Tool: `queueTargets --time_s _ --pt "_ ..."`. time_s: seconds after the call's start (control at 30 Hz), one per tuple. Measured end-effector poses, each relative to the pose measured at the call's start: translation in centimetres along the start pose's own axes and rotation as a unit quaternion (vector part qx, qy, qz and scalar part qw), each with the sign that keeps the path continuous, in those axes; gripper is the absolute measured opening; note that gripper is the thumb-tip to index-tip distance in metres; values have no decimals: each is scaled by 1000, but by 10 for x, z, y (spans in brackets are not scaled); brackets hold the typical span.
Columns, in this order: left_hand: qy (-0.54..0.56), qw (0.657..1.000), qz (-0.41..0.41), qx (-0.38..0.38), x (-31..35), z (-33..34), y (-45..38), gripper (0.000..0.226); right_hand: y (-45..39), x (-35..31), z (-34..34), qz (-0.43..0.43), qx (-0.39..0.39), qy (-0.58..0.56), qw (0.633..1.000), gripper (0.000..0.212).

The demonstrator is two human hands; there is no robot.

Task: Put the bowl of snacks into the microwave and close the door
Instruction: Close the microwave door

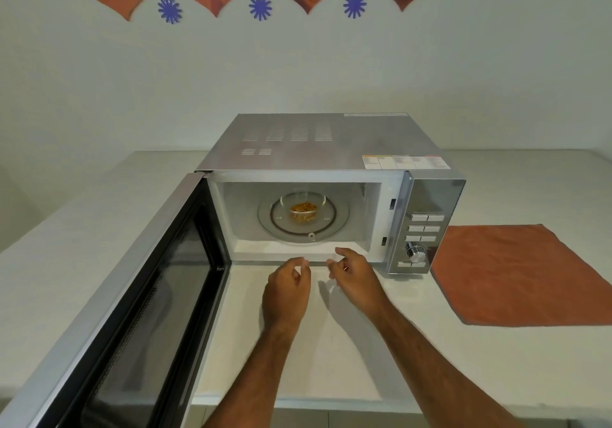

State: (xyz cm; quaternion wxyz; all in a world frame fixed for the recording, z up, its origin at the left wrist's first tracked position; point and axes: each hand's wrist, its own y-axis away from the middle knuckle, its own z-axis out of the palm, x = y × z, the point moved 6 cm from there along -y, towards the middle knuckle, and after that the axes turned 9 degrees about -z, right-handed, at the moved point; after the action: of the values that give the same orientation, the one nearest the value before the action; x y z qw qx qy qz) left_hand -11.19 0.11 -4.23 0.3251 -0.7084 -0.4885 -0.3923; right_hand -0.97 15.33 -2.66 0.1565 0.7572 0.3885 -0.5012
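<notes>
A silver microwave point(298, 142) stands on a white counter with its door point(132, 295) swung wide open to the left. Inside, a clear glass bowl of orange-brown snacks point(303, 210) sits in the middle of the glass turntable point(337, 215). My left hand point(287, 286) and my right hand point(356, 275) hover side by side just outside the cavity's front sill, above the counter. Both hold nothing, with fingers loosely curled and apart. Neither hand touches the bowl or the door.
An orange-brown cloth point(516, 275) lies flat on the counter point(66, 245) to the right of the microwave. The control panel point(422, 228) with buttons and a knob is on the microwave's right front. A decorated wall rises behind.
</notes>
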Motion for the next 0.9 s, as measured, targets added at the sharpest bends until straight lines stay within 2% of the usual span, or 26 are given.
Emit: queueTargets --time_s 0.17,0.27,0.4,0.53,0.67,0.77,0.9 --pt "-62 998 9 -22 -10 -3 28 38 28 14 -7 -17 -25 112 993 43" --pt "-64 997 31 -29 -14 -8 43 34 46 23 -13 -30 -33 161 986 37" --pt "-90 991 58 -82 -25 -6 60 31 70 34 -24 -54 -32 193 979 33" --pt "-132 980 95 -118 -32 -3 73 32 91 43 -36 -78 -30 286 955 34" --pt "-154 972 106 -143 -30 -5 83 33 113 55 -46 -65 -24 348 935 51" --pt "-136 973 104 -156 -23 -9 92 34 124 70 -46 -16 -59 384 921 72" --pt "-108 969 107 -193 -8 -13 99 39 126 75 -42 -17 -90 412 907 81"
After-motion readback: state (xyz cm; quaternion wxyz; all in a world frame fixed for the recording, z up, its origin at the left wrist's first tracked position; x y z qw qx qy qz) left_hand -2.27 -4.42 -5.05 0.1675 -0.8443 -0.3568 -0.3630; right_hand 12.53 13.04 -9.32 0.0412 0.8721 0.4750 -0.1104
